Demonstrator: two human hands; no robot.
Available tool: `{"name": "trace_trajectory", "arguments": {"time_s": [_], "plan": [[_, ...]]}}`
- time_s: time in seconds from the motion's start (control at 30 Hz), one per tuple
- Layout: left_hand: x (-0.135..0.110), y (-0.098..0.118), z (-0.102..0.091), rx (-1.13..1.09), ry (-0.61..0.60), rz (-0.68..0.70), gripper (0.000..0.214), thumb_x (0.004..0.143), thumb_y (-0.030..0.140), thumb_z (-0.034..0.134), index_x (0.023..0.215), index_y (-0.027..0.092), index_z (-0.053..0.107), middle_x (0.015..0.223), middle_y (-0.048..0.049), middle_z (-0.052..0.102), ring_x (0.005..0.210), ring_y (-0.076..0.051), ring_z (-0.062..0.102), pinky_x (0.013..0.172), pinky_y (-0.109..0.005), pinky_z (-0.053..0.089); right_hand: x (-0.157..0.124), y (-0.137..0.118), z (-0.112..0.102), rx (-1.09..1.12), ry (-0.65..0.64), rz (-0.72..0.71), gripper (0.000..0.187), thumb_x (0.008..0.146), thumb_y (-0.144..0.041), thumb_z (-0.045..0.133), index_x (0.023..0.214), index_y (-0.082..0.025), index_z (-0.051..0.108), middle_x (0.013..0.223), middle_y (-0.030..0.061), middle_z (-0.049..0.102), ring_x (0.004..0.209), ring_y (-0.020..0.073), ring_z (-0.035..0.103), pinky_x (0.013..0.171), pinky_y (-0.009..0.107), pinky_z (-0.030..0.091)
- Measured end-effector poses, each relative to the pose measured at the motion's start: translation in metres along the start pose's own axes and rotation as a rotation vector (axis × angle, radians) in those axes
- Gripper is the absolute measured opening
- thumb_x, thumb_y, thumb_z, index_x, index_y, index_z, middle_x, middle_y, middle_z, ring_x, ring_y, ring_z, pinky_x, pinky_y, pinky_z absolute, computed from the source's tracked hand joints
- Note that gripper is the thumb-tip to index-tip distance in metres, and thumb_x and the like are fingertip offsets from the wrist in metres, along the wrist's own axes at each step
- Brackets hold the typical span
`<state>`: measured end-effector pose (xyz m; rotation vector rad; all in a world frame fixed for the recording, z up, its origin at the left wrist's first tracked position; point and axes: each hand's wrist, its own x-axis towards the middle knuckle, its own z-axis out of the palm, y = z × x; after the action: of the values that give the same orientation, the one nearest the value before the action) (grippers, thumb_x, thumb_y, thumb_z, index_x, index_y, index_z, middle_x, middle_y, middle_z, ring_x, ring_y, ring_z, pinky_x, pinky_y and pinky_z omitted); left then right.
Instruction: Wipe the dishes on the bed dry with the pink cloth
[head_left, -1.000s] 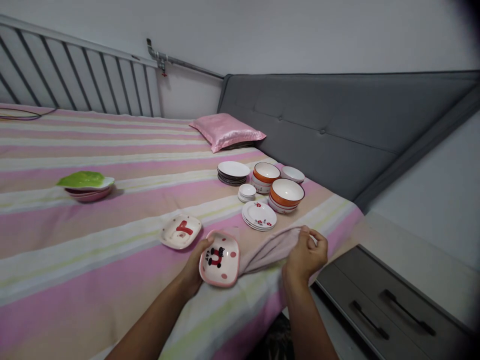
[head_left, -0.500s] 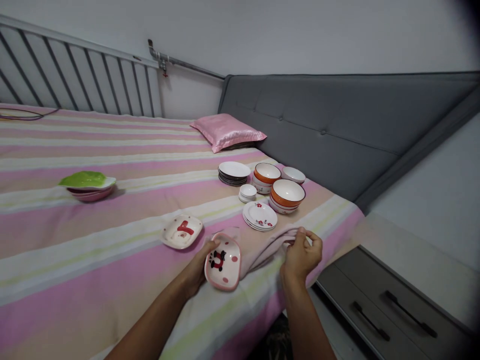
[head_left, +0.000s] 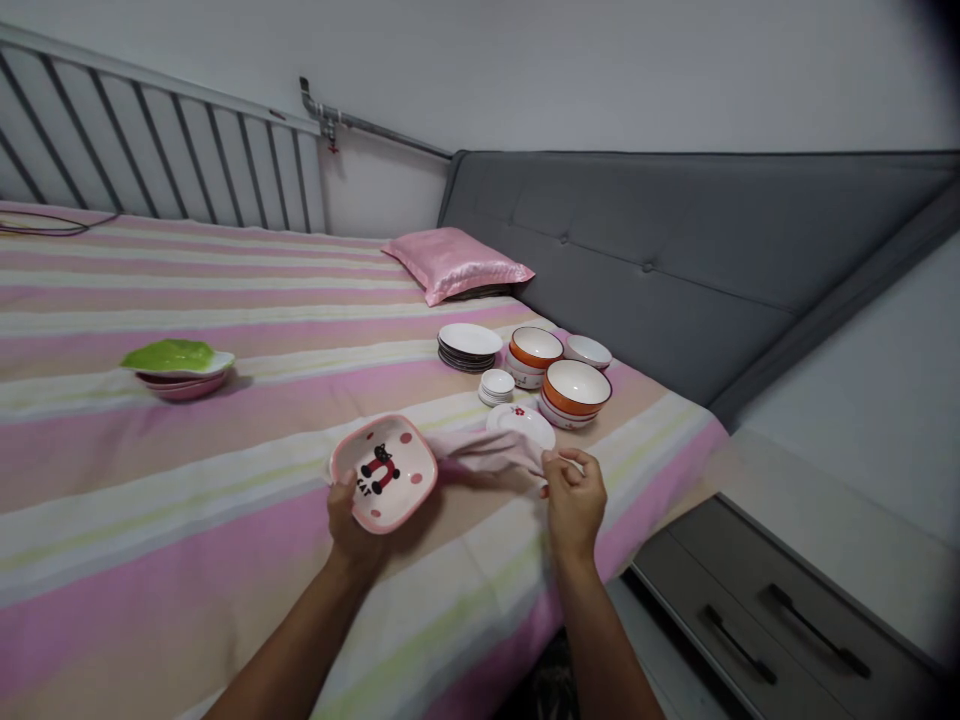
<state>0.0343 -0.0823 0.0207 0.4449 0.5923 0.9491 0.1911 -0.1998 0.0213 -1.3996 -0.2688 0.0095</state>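
Observation:
My left hand [head_left: 351,525] grips a pink-rimmed square bowl [head_left: 397,475] with a cat picture and pink dots, thumb over its near left edge. The bowl is tilted toward me above the bed, and it hides most of another cream dish behind it. Between the fingertips of my right hand [head_left: 574,495] is the end of a pale pink cloth [head_left: 487,452]. That cloth stretches left to the bowl's right side, where its other end is hidden. Part of a stack of white flowered plates [head_left: 525,424] shows just behind the cloth.
Farther back stand dark-edged plates [head_left: 470,340], small white dishes [head_left: 496,385], orange-banded bowls [head_left: 576,388] and a white bowl [head_left: 589,350]. A green leaf-shaped dish [head_left: 169,355] rests on pink dishes at left. A pink pillow [head_left: 457,262] lies by the grey headboard [head_left: 675,220]; a drawer cabinet [head_left: 750,600] stands right.
My left hand has moved the cat bowl left and up, in front of the cream dish. My right hand has shifted left with the cloth, which now partly covers the flowered plates.

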Motion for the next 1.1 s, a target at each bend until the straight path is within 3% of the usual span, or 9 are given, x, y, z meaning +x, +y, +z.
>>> {"name": "trace_trajectory", "arguments": {"time_s": [0.1, 0.27, 0.43, 0.53, 0.63, 0.77, 0.83, 0.93, 1.1], "plan": [[0.001, -0.003, -0.001, 0.022, -0.011, 0.173, 0.036, 0.060, 0.038, 0.066, 0.092, 0.022, 0.063, 0.081, -0.0025, 0.072, 0.093, -0.029, 0.064, 0.075, -0.035, 0.055, -0.002, 0.002, 0.004, -0.007, -0.112, 0.012, 0.036, 0.066, -0.041, 0.069, 0.085, -0.016, 0.051, 0.059, -0.0027, 0.058, 0.054, 0.0117, 0.055, 0.049, 0.023, 0.047], [-0.002, -0.007, 0.001, 0.082, -0.056, 0.102, 0.031, 0.058, 0.033, 0.068, 0.085, 0.018, 0.063, 0.075, -0.0042, 0.072, 0.088, -0.029, 0.066, 0.072, -0.034, 0.055, 0.002, 0.008, -0.002, -0.026, -0.032, 0.010, 0.037, 0.068, -0.041, 0.066, 0.091, -0.014, 0.057, 0.074, 0.0030, 0.063, 0.069, 0.0159, 0.061, 0.059, 0.026, 0.048], [-0.008, -0.008, 0.006, 0.031, -0.022, 0.049, 0.043, 0.057, 0.031, 0.069, 0.098, 0.020, 0.062, 0.078, -0.0027, 0.072, 0.086, -0.029, 0.067, 0.074, -0.035, 0.055, 0.005, 0.009, -0.005, 0.074, 0.015, 0.003, 0.036, 0.071, -0.037, 0.063, 0.100, -0.016, 0.056, 0.088, 0.0053, 0.064, 0.083, 0.0171, 0.061, 0.073, 0.028, 0.047], [-0.013, -0.011, 0.005, 0.042, -0.096, -0.063, 0.051, 0.056, 0.031, 0.069, 0.105, 0.019, 0.060, 0.083, -0.0056, 0.073, 0.089, -0.031, 0.066, 0.077, -0.039, 0.054, 0.003, 0.008, -0.003, 0.120, 0.013, -0.005, 0.034, 0.072, -0.036, 0.062, 0.100, -0.017, 0.055, 0.087, 0.0035, 0.063, 0.082, 0.0152, 0.060, 0.074, 0.027, 0.045], [-0.016, -0.015, 0.002, 0.049, -0.186, -0.262, 0.051, 0.057, 0.030, 0.065, 0.106, 0.015, 0.060, 0.087, -0.0108, 0.072, 0.092, -0.035, 0.065, 0.079, -0.044, 0.052, -0.001, 0.004, -0.001, 0.087, -0.006, -0.060, 0.032, 0.074, -0.035, 0.062, 0.097, -0.016, 0.054, 0.082, 0.0027, 0.061, 0.078, 0.0145, 0.058, 0.072, 0.027, 0.044], [-0.017, -0.019, -0.001, 0.079, -0.183, -0.524, 0.046, 0.061, 0.029, 0.061, 0.103, 0.010, 0.062, 0.084, -0.0149, 0.072, 0.089, -0.036, 0.065, 0.078, -0.047, 0.051, -0.006, -0.003, 0.001, 0.072, -0.094, -0.109, 0.031, 0.075, -0.034, 0.060, 0.099, -0.016, 0.052, 0.076, 0.0016, 0.060, 0.073, 0.0143, 0.058, 0.067, 0.026, 0.044], [-0.015, -0.020, -0.001, 0.114, -0.171, -0.589, 0.041, 0.065, 0.029, 0.060, 0.100, 0.009, 0.063, 0.081, -0.0150, 0.072, 0.087, -0.035, 0.066, 0.076, -0.046, 0.051, -0.007, -0.007, 0.001, 0.069, -0.142, -0.125, 0.031, 0.075, -0.034, 0.059, 0.099, -0.016, 0.051, 0.073, 0.0005, 0.059, 0.069, 0.0136, 0.057, 0.064, 0.026, 0.044], [-0.012, -0.021, 0.001, 0.141, -0.138, -0.519, 0.033, 0.069, 0.029, 0.058, 0.095, 0.010, 0.064, 0.078, -0.0129, 0.073, 0.083, -0.032, 0.067, 0.074, -0.043, 0.052, -0.008, -0.008, 0.001, 0.070, -0.180, -0.138, 0.028, 0.076, -0.033, 0.060, 0.097, -0.016, 0.051, 0.073, 0.0004, 0.058, 0.067, 0.0129, 0.056, 0.063, 0.025, 0.043], [-0.006, -0.014, 0.008, 0.109, -0.021, -0.216, 0.024, 0.075, 0.029, 0.053, 0.093, 0.015, 0.062, 0.077, -0.0062, 0.072, 0.077, -0.026, 0.068, 0.070, -0.038, 0.054, -0.013, -0.010, 0.004, 0.145, -0.189, -0.078, 0.029, 0.073, -0.035, 0.064, 0.093, -0.017, 0.053, 0.080, 0.0006, 0.058, 0.068, 0.0108, 0.054, 0.057, 0.020, 0.042]]}}
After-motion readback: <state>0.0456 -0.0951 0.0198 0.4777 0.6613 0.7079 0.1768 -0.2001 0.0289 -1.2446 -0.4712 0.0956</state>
